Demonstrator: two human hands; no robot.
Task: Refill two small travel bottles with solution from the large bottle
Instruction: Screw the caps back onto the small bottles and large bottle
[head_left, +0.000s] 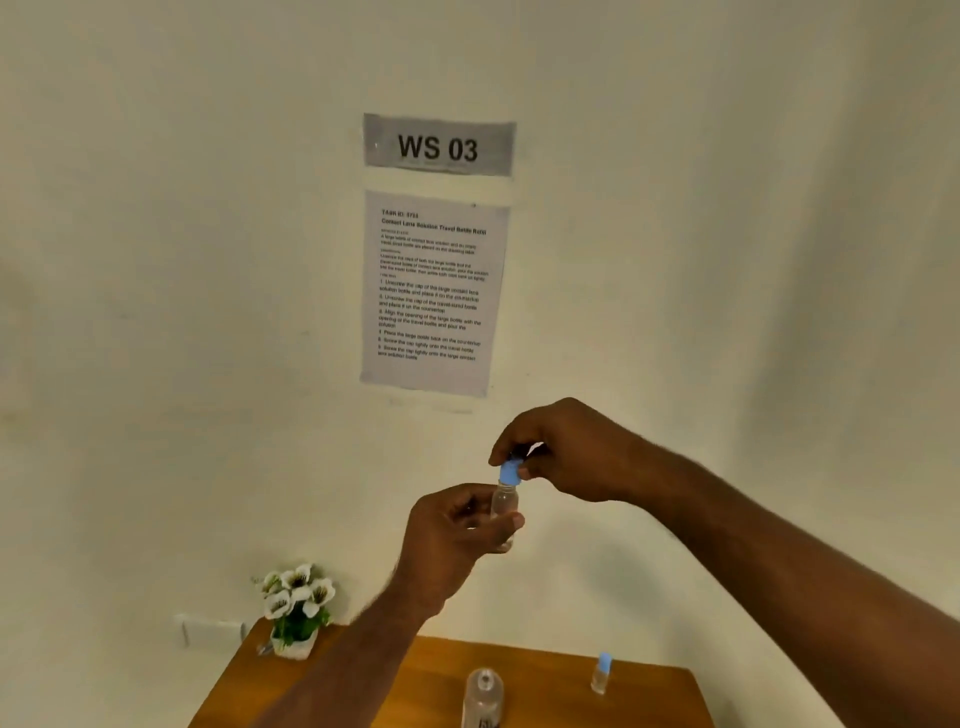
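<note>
Both hands work one travel bottle (504, 501) — left hand (457, 535) grips it, right hand (566, 457) pinches its blue cap (509, 473) — a slip could spill solution.

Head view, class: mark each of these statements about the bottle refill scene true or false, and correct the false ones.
1. The left hand holds a small clear bottle in the air. True.
2. The right hand rests flat on the table. False: it pinches the blue cap on the held bottle.
3. A second small bottle with a blue cap stands on the table. True.
4. The large bottle on the table wears a blue cap. False: its top is open.
5. A flower pot stands at the table's far left corner. True.
</note>
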